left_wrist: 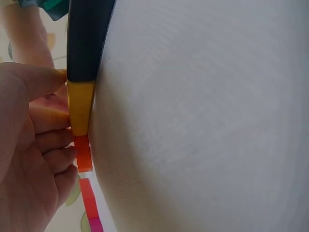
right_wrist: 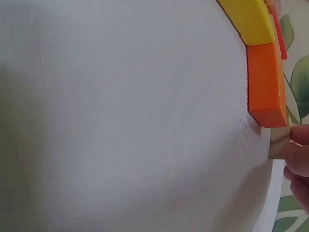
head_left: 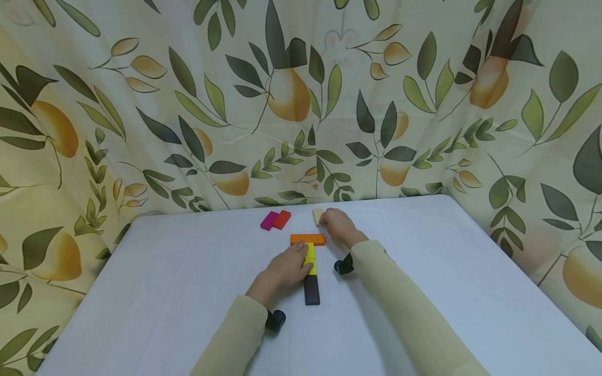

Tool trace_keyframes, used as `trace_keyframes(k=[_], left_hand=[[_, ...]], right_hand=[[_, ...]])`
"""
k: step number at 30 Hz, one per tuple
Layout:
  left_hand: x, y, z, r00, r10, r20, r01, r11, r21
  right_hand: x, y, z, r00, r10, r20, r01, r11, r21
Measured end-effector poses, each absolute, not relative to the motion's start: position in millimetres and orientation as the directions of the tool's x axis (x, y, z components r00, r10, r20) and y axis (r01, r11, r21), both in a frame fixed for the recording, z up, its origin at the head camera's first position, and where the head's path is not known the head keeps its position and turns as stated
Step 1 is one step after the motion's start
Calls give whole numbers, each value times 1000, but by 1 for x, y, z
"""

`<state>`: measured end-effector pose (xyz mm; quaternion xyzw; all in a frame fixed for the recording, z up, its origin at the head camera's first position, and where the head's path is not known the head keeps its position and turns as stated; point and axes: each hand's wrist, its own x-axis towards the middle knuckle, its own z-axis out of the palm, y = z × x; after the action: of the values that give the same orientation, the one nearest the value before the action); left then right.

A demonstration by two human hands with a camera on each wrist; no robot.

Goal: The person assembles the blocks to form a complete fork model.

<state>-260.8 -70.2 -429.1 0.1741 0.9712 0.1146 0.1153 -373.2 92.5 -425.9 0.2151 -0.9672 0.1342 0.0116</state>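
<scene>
- Yellow block (head_left: 311,254) lies between the orange block (head_left: 308,239) and black block (head_left: 312,290); the left hand (head_left: 285,265) rests on it, fingers loosely extended.
- Pale wooden block (head_left: 316,215), beyond the orange one, is pinched by the right hand (head_left: 340,227).

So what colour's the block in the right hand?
Pale wood, with darker grain; the block shows best in the right wrist view.
</scene>
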Motion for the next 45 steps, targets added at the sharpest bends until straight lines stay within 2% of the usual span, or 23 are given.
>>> trace_keyframes(k=[35, 45], left_hand=[[-261, -66, -428, -921, 346, -178, 302, 924, 234], [-260, -66, -429, -923, 346, -171, 304, 925, 228]], right_hand=[[-361, 90, -420, -911, -408, 59, -411, 883, -227], [-361, 91, -423, -902, -423, 87, -432, 877, -211]])
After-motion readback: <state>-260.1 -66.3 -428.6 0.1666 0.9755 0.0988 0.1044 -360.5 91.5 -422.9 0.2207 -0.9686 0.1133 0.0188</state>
